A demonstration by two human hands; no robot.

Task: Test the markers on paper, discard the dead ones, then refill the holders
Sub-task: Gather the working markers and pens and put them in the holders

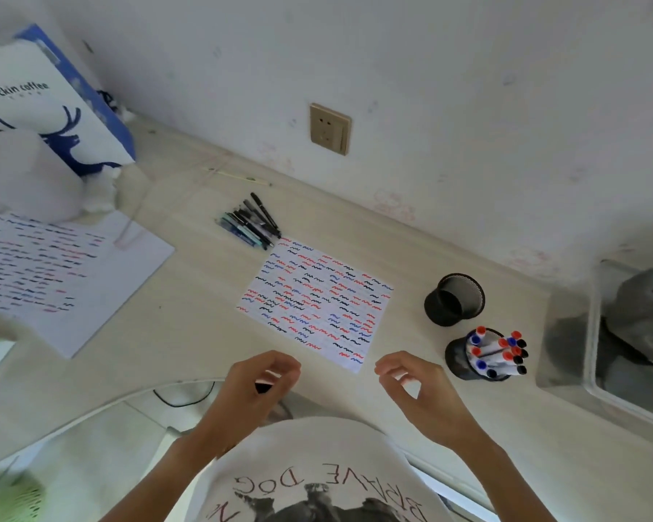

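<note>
The left hand [261,374] curls round a black-capped marker [263,386] at the desk's [189,333] near edge, while the right hand [411,382] hovers beside it, fingers loosely bent, holding nothing. Mid-desk lies the scribbled test paper [313,303] — a pile of pens [251,222] at its far corner. Toward the right edge stand two mesh holders — the empty holder [454,300] and the full holder [479,356].

paper [313,303]: white, red/blue/black squiggles | holders [454,299]: black mesh | marker caps [500,352]: red, blue, black

scribbled paper [313,303] flat | full holder [468,361] upright | empty holder [454,300] tilted
</note>
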